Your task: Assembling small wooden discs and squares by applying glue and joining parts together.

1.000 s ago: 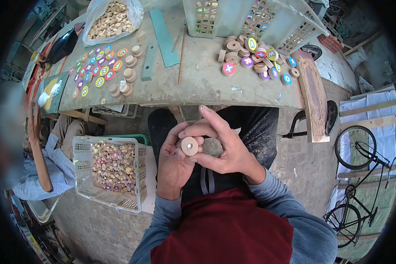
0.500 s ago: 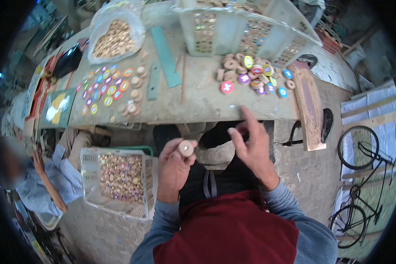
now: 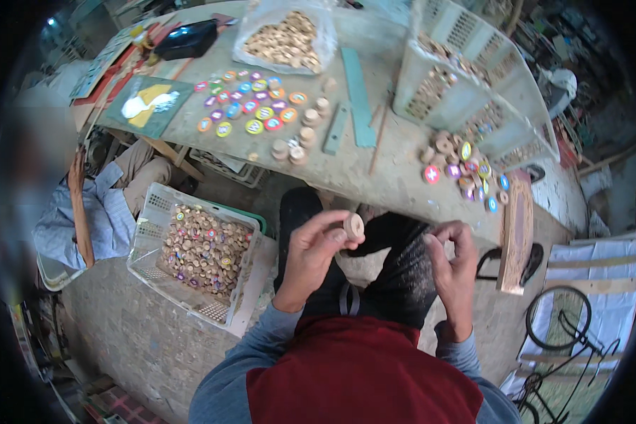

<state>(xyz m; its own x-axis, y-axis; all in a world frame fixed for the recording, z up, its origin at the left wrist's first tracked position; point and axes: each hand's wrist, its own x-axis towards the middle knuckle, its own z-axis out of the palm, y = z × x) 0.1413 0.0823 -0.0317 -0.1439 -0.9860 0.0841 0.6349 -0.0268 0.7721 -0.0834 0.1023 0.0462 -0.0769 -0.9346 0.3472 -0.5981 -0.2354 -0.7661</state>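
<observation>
My left hand (image 3: pixel 312 253) is closed around a small round wooden spool (image 3: pixel 354 227), pinched between thumb and fingers. The spool has a hole in its pale face and is held above my lap, just off the table's front edge. To its right, my right hand (image 3: pixel 455 272) is raised with the fingers curled and the thumb close to them; whatever may be between them is too small to make out. Beyond it on the table lies a heap of wooden spools (image 3: pixel 444 145), some with coloured round faces. Rows of coloured discs (image 3: pixel 253 106) lie farther left, beside plain spool stacks (image 3: pixel 308 136).
A plastic bag of wooden pieces (image 3: pixel 283 41) and a tall white crate (image 3: pixel 466 88) stand at the back. Green strips (image 3: pixel 359 99) lie on the table (image 3: pixel 396 187). Left on the floor is a crate of spools (image 3: pixel 205 247); a seated person (image 3: pixel 95 219) is beyond it.
The view has turned, so the table and crates sit farther right. My right hand's spread fingers have curled in near the thumb. My left hand still holds the spool, now turned more sideways.
</observation>
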